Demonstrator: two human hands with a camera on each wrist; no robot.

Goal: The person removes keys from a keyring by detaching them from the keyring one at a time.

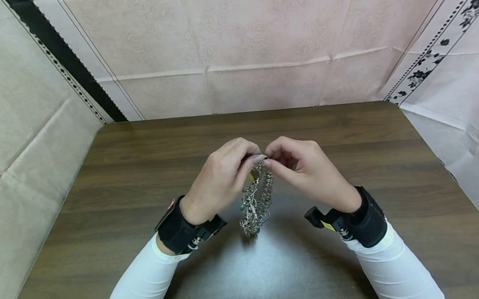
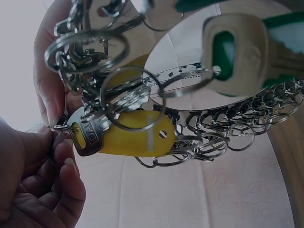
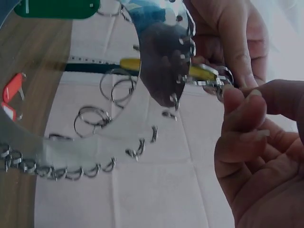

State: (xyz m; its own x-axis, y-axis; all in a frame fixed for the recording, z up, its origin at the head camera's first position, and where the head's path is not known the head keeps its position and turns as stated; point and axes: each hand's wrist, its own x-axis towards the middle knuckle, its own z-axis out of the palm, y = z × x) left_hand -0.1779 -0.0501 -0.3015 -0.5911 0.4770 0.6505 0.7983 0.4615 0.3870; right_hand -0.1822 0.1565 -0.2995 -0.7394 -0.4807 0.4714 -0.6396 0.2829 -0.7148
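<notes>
Both hands meet above the middle of the table. My left hand (image 1: 224, 174) and my right hand (image 1: 305, 165) pinch a small split key ring (image 2: 61, 127) between their fingertips. A dark-headed key (image 2: 90, 133) hangs on that ring, beside a yellow key tag (image 2: 135, 135). Just below the fingers hangs a bunch of metal rings and clips (image 1: 256, 200), set around a large flat metal hoop (image 3: 126, 126). In the left wrist view another key (image 2: 237, 52) with a green tag (image 2: 287, 45) is close to the camera. The exact finger contact on the small ring is partly hidden.
Below the hands is a brown wood-grain table (image 1: 138, 163). Patterned pale cloth (image 1: 255, 34) hangs behind it, with more cloth at both sides. A red tag (image 3: 13, 88) shows through the hoop in the right wrist view, and a green tag (image 3: 59, 8) above.
</notes>
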